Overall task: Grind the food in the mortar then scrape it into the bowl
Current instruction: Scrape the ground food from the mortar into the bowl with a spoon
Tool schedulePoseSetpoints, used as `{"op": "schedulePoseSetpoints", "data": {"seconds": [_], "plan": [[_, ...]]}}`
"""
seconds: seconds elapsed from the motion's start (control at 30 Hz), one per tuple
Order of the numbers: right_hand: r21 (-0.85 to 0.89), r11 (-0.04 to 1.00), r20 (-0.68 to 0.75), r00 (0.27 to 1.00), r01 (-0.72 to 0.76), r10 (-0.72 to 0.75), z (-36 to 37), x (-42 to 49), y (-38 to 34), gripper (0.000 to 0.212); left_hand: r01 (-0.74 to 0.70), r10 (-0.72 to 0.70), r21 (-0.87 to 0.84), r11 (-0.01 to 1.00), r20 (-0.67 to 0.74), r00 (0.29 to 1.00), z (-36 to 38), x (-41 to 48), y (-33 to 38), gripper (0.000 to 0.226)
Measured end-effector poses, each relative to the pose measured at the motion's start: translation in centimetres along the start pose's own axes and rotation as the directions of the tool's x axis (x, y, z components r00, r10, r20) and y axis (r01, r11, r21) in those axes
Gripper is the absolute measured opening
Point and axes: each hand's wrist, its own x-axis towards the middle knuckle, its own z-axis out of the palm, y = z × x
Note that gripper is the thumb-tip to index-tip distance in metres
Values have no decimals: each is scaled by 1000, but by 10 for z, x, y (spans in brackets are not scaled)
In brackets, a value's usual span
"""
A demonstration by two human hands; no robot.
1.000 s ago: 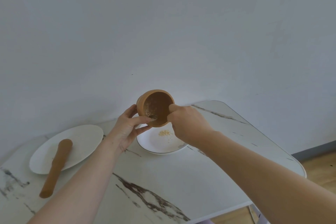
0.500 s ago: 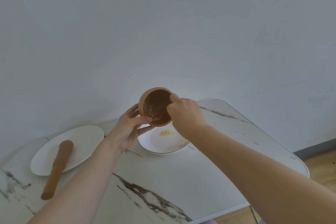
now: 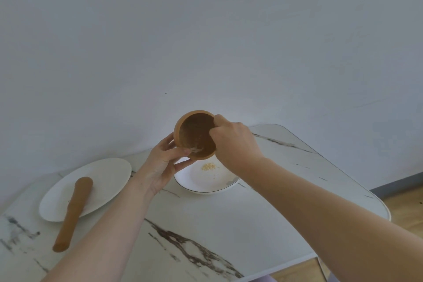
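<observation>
A brown wooden mortar [image 3: 193,131] is held tipped on its side, mouth towards me, above a white bowl [image 3: 201,186]. My left hand [image 3: 163,163] grips its lower left rim and underside. My right hand [image 3: 233,142] is at its right rim with fingers curled into the cavity; whether it holds anything is hidden. Pale residue clings near the mortar's lower lip. A small heap of yellowish ground food [image 3: 208,166] lies in the bowl. The wooden pestle [image 3: 73,213] rests with its thick end on a white plate [image 3: 107,176] at the left.
The marble-patterned table [image 3: 206,224] has a rounded right corner and its near edge at lower right, with wood floor [image 3: 405,210] beyond. A plain grey wall stands close behind the table.
The mortar has been tipped a little further and raised slightly. My right hand's fingers have moved up along the right inner wall. Pestle, plate and bowl have not moved.
</observation>
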Motion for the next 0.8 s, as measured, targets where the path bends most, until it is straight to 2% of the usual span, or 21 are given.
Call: {"op": "schedulePoseSetpoints", "data": {"seconds": [0.13,0.23,0.3,0.5,0.7,0.73,0.8], "plan": [[59,997,-35,998,-47,49,2,5,-6,17,-5,5,-16,1000,31,999,0,-1,2,52],[89,995,-46,998,-35,39,7,6,-6,14,-10,11,-22,1000,41,999,-1,-1,3,50],[119,993,-60,998,-19,26,11,7,-6,19,-4,5,-43,999,37,999,-3,-1,4,52],[84,991,-65,993,108,-103,12,3,-4,24,5,-5,-66,998,5,1000,-9,0,3,60],[0,962,-62,960,274,-273,5,-4,3,21,11,-12,-46,999,-18,1000,-15,-1,2,53],[-22,958,-47,957,287,-288,3,-5,3,23,13,-14,-36,999,-22,1000,-14,-1,1,54],[-61,953,-123,945,297,-302,5,-4,4,34,6,-6,-18,1000,-29,1000,-13,-1,0,56]]}}
